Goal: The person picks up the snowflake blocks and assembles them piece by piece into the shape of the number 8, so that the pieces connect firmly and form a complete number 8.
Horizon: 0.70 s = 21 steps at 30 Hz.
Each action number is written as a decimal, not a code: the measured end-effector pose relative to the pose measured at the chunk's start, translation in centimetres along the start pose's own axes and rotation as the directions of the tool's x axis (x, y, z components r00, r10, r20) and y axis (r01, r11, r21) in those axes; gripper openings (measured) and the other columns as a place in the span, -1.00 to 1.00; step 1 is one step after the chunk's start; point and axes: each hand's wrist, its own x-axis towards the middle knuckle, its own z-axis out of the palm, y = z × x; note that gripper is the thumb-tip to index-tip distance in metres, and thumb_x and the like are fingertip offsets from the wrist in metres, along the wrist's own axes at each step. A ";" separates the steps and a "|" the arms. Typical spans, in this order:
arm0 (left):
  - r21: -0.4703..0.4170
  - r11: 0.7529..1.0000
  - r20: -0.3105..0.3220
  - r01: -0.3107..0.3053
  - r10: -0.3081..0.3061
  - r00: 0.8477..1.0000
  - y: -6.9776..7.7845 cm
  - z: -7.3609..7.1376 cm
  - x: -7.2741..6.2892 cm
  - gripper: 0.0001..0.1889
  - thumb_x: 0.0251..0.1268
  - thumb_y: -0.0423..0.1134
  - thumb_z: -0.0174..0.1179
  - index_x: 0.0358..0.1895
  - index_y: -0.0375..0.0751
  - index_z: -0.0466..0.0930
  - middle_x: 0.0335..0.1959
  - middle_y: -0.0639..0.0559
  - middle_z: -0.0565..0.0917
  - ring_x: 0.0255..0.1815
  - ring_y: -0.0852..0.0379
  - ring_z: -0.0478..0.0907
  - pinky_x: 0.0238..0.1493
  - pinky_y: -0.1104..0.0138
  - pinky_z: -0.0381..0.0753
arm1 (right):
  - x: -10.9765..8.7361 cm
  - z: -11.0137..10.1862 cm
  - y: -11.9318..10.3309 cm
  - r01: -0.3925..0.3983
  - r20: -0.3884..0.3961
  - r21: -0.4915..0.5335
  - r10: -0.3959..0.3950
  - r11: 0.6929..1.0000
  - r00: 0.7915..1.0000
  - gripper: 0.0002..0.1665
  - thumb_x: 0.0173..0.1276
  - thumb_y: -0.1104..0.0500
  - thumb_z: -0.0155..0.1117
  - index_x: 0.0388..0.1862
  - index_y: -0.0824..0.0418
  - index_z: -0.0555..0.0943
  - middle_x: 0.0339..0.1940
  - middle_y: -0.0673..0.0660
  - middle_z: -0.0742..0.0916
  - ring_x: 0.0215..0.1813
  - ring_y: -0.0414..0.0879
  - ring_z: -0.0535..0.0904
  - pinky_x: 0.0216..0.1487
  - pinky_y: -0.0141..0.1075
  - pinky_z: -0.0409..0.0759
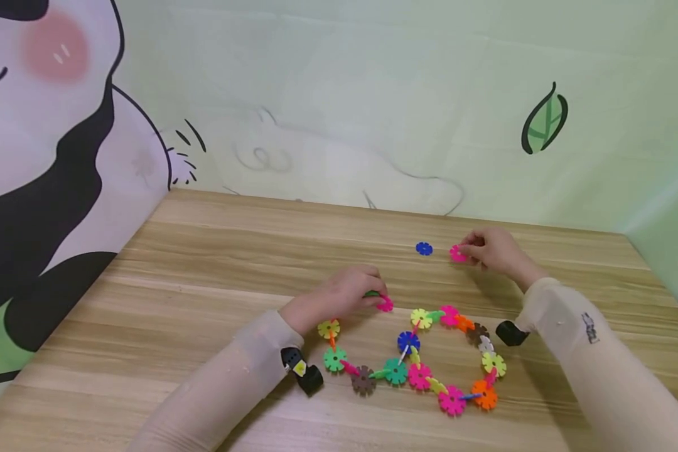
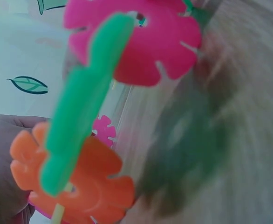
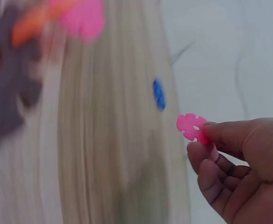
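Observation:
My left hand [image 1: 347, 292] pinches a pink slotted interlocking disc [image 1: 385, 304] with a green one beside it, above the table. Below, a chain of joined discs [image 1: 397, 371] in several colours forms a closed ring on the right and a row curving up on the left, under the left wrist. Between thumb and fingertips, my right hand [image 1: 494, 254] grips another pink disc [image 3: 191, 127] off at the back right. A loose blue disc [image 1: 424, 248] lies just left of it. Close to the left wrist camera are orange [image 2: 99, 177] and green [image 2: 87, 98] discs, partly covering the left hand.
The wooden table [image 1: 203, 276] meets a pale green printed wall [image 1: 339, 113] at the back. A black wrist camera [image 1: 511, 333] hangs beside the ring's right side; another [image 1: 309, 378] is near the row's left end.

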 end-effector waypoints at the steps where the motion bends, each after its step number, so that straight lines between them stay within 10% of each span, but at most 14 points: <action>1: -0.005 1.000 -0.002 -0.004 0.004 1.000 0.0 0.0 0.0 -0.85 0.27 -0.29 0.23 -0.15 -0.18 0.71 -0.19 -0.01 0.67 -0.14 0.12 0.61 -0.02 0.35 0.59 | -0.3 0.0 -0.4 0.005 0.016 0.022 -0.005 1.000 1.000 -0.75 0.44 0.21 0.12 -0.11 0.41 0.55 -0.39 0.19 0.65 -0.38 -0.07 0.53 -0.42 -0.33 0.55; 10: -0.052 0.999 -0.016 -0.003 0.002 1.000 -0.2 -0.4 -0.1 -0.85 0.27 -0.29 0.23 -0.15 -0.21 0.71 -0.18 -0.03 0.67 -0.13 0.09 0.62 0.00 0.32 0.60 | -2.4 2.9 -5.5 0.146 0.152 0.130 -0.165 0.981 0.975 -0.79 0.41 0.29 0.13 -0.09 0.41 0.58 -0.47 0.15 0.65 -0.47 -0.13 0.47 -0.49 -0.40 0.43; 21: -0.048 0.998 -0.056 0.041 -0.044 0.997 -0.6 -0.3 -0.2 -0.89 0.30 -0.31 0.20 -0.19 -0.21 0.69 -0.19 -0.04 0.67 -0.15 0.08 0.64 -0.06 0.33 0.61 | -2.5 6.4 -7.7 0.077 0.248 0.225 -0.133 0.971 0.960 -0.80 0.42 0.38 0.05 -0.09 0.49 0.54 -0.47 0.14 0.65 -0.54 -0.22 0.53 -0.44 -0.42 0.56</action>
